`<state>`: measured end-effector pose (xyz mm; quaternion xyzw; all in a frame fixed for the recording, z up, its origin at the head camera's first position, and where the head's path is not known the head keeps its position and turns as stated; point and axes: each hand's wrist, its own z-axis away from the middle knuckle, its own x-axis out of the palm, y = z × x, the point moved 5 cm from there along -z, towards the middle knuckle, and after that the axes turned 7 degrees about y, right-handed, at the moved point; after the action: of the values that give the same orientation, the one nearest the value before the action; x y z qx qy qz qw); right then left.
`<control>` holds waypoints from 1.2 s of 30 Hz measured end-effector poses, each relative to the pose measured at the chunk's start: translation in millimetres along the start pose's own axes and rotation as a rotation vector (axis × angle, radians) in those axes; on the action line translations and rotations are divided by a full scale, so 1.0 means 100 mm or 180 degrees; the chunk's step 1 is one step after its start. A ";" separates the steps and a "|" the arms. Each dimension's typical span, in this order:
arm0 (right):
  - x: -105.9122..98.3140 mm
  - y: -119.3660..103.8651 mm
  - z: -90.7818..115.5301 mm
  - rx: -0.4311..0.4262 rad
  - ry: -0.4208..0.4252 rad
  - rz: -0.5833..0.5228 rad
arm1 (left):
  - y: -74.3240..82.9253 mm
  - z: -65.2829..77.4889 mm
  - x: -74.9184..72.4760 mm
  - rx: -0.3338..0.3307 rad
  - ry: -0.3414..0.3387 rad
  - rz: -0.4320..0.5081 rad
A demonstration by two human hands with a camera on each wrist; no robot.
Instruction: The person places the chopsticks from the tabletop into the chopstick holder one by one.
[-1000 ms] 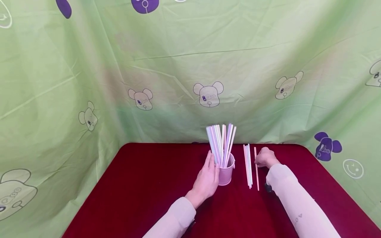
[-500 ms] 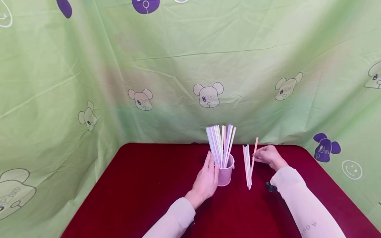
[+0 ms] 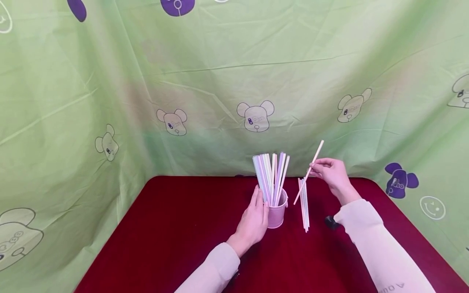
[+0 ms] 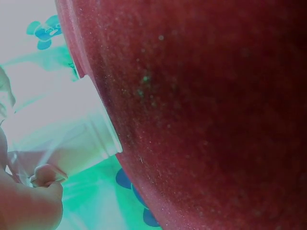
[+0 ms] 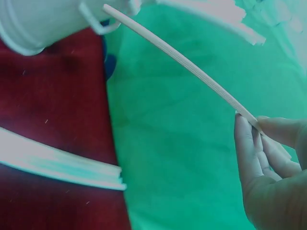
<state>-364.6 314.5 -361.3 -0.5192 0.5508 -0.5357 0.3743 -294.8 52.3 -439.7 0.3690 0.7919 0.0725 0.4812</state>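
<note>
A small pink bucket (image 3: 276, 215) stands upright on the table, holding a fanned bunch of pastel straws (image 3: 266, 179). My left hand (image 3: 252, 221) grips it from the left; in the left wrist view, the thumb (image 4: 45, 203) lies near its wire handle. Just right of the bucket, my right hand (image 3: 333, 176) pinches one pale pink straw (image 3: 309, 172) between thumb and fingertips, raised and tilted with its lower end toward the bucket. In the right wrist view, that straw (image 5: 182, 60) passes in front of the bucket's handle. Several loose straws (image 3: 304, 207) lie below the right hand.
Dark red cloth (image 3: 176, 232) covers the table, whose back edge meets a green curtain (image 3: 205, 154) printed with bear heads. A small black object (image 3: 331, 222) shows beside the right cuff.
The right hand has lifted the pale pink straw off the table, raising it and tilting its lower end left toward the bucket. The left hand stays on the bucket.
</note>
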 end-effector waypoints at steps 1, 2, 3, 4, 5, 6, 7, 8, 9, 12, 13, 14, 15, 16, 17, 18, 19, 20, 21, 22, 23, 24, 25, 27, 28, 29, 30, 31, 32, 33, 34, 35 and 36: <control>0.03 -0.04 0.01 -0.0055 0.0008 -0.0027 | 0.00 0.00 0.00 0.0001 0.0002 0.0004; 0.06 -0.08 0.02 -0.0111 0.0022 -0.0049 | 0.00 0.00 0.00 0.0001 0.0003 0.0004; 0.09 -0.12 0.02 -0.0164 0.0043 -0.0062 | 0.00 0.00 0.00 0.0000 0.0002 0.0001; 0.11 -0.16 0.03 -0.0208 0.0061 -0.0086 | 0.00 0.00 0.00 0.0001 0.0003 0.0001; 0.14 -0.20 0.03 -0.0253 0.0089 -0.0096 | 0.00 0.00 0.00 0.0001 0.0004 -0.0005; 0.17 -0.23 0.04 -0.0283 0.0100 -0.0130 | 0.00 0.00 0.00 0.0004 0.0003 -0.0003; 0.20 -0.25 0.04 -0.0320 0.0109 -0.0160 | 0.00 0.00 0.00 0.0004 0.0008 0.0001; 0.23 -0.27 0.04 -0.0358 0.0122 -0.0164 | 0.00 0.00 0.00 0.0006 0.0015 0.0002; 0.26 -0.29 0.04 -0.0386 0.0116 -0.0181 | 0.00 0.00 0.00 0.0008 0.0020 0.0006; 0.33 -0.28 0.05 -0.0476 0.0050 -0.0159 | 0.00 0.00 -0.01 0.0019 0.0038 0.0000; 0.36 -0.26 0.05 -0.0515 0.0028 -0.0091 | 0.00 0.00 -0.01 0.0021 0.0042 -0.0005; 0.38 -0.24 0.05 -0.0545 0.0000 -0.0022 | 0.00 0.00 -0.01 0.0022 0.0047 -0.0009; 0.41 -0.21 0.06 -0.0569 -0.0035 0.0046 | 0.00 0.00 -0.01 0.0025 0.0050 -0.0017; 0.44 -0.18 0.07 -0.0600 -0.0062 0.0141 | 0.00 0.01 -0.01 0.0024 0.0050 -0.0028; 0.46 -0.15 0.08 -0.0633 -0.0115 0.0242 | 0.00 0.01 -0.01 0.0022 0.0050 -0.0033; 0.49 -0.12 0.09 -0.0657 -0.0161 0.0338 | 0.00 0.01 0.00 0.0022 0.0050 -0.0038; 0.52 -0.09 0.10 -0.0674 -0.0212 0.0419 | 0.00 0.01 0.00 0.0027 0.0053 -0.0039; 0.55 -0.06 0.10 -0.0688 -0.0259 0.0501 | 0.00 0.00 0.00 0.0031 0.0056 -0.0040; 0.58 -0.04 0.11 -0.0703 -0.0302 0.0592 | 0.00 0.00 0.00 0.0038 0.0057 -0.0045; 0.61 -0.01 0.12 -0.0718 -0.0348 0.0665 | 0.00 0.00 0.00 0.0043 0.0058 -0.0051; 0.64 0.01 0.13 -0.0728 -0.0388 0.0726 | 0.00 0.00 0.01 0.0050 0.0060 -0.0051; 0.66 0.03 0.13 -0.0733 -0.0392 0.0782 | 0.00 0.00 0.01 0.0054 0.0058 -0.0051; 0.67 0.05 0.14 -0.0740 -0.0401 0.0838 | 0.00 -0.01 0.01 0.0057 0.0059 -0.0047; 0.70 0.09 0.14 -0.0743 -0.0412 0.0907 | 0.00 -0.01 0.01 0.0056 0.0059 -0.0032; 0.72 0.11 0.15 -0.0742 -0.0416 0.0930 | -0.01 -0.02 0.01 0.0050 0.0057 -0.0026; 0.73 0.14 0.15 -0.0738 -0.0416 0.0955 | -0.01 -0.02 0.01 0.0041 0.0053 -0.0018; 0.74 0.16 0.15 -0.0741 -0.0415 0.0985 | -0.01 -0.02 0.01 0.0033 0.0050 -0.0014; 0.75 0.18 0.16 -0.0743 -0.0411 0.1026 | -0.02 -0.02 0.01 0.0025 0.0048 -0.0011; 0.75 0.21 0.16 -0.0740 -0.0409 0.1056 | -0.02 -0.02 0.01 0.0017 0.0040 -0.0013; 0.77 0.20 0.19 -0.0723 -0.0414 0.1072 | -0.02 -0.02 0.01 0.0010 0.0030 -0.0015; 0.78 0.19 0.22 -0.0717 -0.0413 0.1089 | -0.02 -0.02 0.02 0.0005 0.0024 -0.0022; 0.79 0.18 0.25 -0.0714 -0.0407 0.1097 | -0.02 -0.01 0.02 0.0001 0.0016 -0.0019; 0.80 0.17 0.28 -0.0708 -0.0392 0.1109 | -0.02 -0.01 0.02 -0.0005 0.0009 -0.0019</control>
<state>-354.5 228.6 -370.4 -0.4861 0.6640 -0.3660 0.4345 -297.8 52.5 -441.9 0.3662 0.7936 0.0722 0.4805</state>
